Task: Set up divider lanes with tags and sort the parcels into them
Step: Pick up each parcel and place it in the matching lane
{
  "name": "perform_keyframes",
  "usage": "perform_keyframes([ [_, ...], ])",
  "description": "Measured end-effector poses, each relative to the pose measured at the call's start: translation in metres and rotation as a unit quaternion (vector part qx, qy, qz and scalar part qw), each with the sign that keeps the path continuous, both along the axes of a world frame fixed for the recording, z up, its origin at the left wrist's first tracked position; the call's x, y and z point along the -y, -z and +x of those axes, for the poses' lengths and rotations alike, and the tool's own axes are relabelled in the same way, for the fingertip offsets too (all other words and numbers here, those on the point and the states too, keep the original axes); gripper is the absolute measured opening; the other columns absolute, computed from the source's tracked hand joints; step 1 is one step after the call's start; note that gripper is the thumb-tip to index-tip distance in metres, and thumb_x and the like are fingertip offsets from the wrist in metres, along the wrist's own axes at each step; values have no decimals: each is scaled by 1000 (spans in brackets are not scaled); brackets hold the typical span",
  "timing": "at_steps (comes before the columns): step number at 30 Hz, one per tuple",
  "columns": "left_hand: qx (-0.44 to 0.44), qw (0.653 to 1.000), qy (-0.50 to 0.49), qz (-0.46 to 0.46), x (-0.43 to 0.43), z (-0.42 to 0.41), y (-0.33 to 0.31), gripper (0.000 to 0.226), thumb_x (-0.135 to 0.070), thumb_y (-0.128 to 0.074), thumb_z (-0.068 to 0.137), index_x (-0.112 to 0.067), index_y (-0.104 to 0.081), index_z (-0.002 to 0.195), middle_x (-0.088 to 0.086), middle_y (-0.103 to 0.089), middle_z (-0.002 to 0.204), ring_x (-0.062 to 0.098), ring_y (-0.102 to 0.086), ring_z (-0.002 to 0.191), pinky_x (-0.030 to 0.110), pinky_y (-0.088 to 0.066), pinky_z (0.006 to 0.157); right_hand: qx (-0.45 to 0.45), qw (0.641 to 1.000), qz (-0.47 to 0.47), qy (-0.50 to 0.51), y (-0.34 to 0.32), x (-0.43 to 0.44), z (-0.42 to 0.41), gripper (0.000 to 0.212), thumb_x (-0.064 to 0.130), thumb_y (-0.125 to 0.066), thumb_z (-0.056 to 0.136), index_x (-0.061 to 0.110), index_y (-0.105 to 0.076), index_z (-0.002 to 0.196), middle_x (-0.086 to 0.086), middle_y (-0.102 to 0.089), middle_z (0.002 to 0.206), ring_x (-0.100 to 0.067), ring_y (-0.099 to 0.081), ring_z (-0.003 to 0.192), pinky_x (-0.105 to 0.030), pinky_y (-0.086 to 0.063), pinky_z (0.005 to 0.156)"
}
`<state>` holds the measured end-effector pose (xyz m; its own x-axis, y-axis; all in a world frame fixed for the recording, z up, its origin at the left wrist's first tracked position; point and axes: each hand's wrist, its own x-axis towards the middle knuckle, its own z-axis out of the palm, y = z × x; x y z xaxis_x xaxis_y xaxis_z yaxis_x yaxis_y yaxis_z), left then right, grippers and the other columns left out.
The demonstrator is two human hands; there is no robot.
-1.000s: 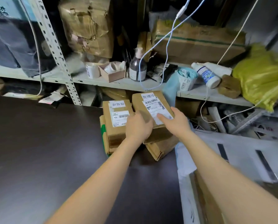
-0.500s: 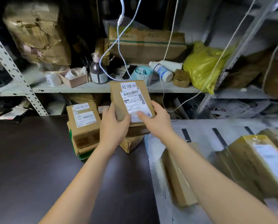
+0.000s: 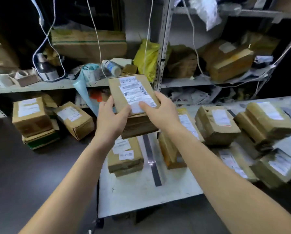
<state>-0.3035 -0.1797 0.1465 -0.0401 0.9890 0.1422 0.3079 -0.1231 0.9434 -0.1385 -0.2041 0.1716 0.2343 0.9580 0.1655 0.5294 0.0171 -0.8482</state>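
Item: labelled parcel (image 3: 124,88), which we hold raised above the white board (image 3: 141,193). Left hand (image 3: 112,119) grips its near-left edge and right hand (image 3: 161,112) its near-right, thumb on the label. Beneath it lie a black divider strip (image 3: 152,159) and a tagged box (image 3: 124,157) just left of it.

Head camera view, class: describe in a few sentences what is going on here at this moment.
A person holds a labelled parcel in both hands, left hand at its near left corner, right hand with the thumb on the label. It hangs above a white board marked with a dark divider strip. One tagged parcel lies left of the strip, several more parcels right of it, and others sit on the dark table at the left.
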Motion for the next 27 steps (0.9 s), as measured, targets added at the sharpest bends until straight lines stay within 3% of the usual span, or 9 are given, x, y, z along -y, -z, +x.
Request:
perform_keyframes([
  [2,10,1000,24,-2,9,39,-6,41,-51,-63,81,-45,-62,122,-3,-52,120,11,-60,106,41,-54,96,1,1000,2,21,-8,16,40,37,42,-69,93,31,-59,127,32,-47,85,-9,-55,95,-26,-44,81],
  [6,-2,997,74,-11,15,109,-10,51,-46,-63,86,-39,-56,136,-1,-52,125,13,-59,110,35,-52,94,7,998,1,61,-9,33,108,40,43,-67,94,27,-59,130,19,-55,97,-13,-57,101,-35,-51,89],
  [10,-4,991,121,-60,5,151,9,63,-54,-64,73,-38,-58,134,2,-58,131,18,-62,114,43,-57,96,26,995,-29,95,8,36,147,30,47,-66,90,29,-59,112,13,-65,105,-17,-62,102,-43,-53,93],
  [14,-7,983,146,-109,10,168,23,66,-52,-61,85,-35,-47,147,0,-49,138,20,-57,119,36,-56,92,24,992,-80,98,24,38,162,49,40,-63,97,16,-54,139,7,-56,119,-19,-54,115,-30,-41,90],
  [17,-11,982,150,-111,9,169,33,70,-63,-57,87,-39,-41,151,-6,-43,142,17,-53,124,39,-53,100,46,990,-85,104,28,38,162,52,40,-61,99,15,-50,144,0,-57,140,-22,-53,125,-29,-37,87],
  [20,-30,982,148,-111,0,162,43,77,-77,-51,79,-43,-44,148,-8,-50,146,16,-53,129,45,-47,108,112,984,-80,116,30,32,157,49,47,-61,96,18,-55,135,-4,-59,133,-24,-54,119,-35,-41,84],
  [22,-57,985,121,-109,-5,151,42,87,-80,-45,78,-35,-42,152,-4,-47,153,19,-47,139,50,-39,116,179,974,-58,126,26,27,149,48,52,-59,94,22,-56,130,-5,-59,130,-27,-51,118,-40,-44,88],
  [25,-110,987,97,-72,6,127,18,72,-57,-48,98,-19,-35,158,4,-36,162,22,-35,148,45,-29,122,239,966,-11,100,13,22,127,52,50,-59,94,21,-53,138,-6,-57,134,-29,-45,125,-42,-40,98],
  [27,-151,984,80,-47,3,103,10,64,-46,-51,102,-16,-36,157,5,-36,161,23,-38,146,37,-37,116,243,967,16,69,3,16,105,54,44,-61,96,16,-52,141,-7,-54,141,-29,-42,132,-41,-37,105],
])
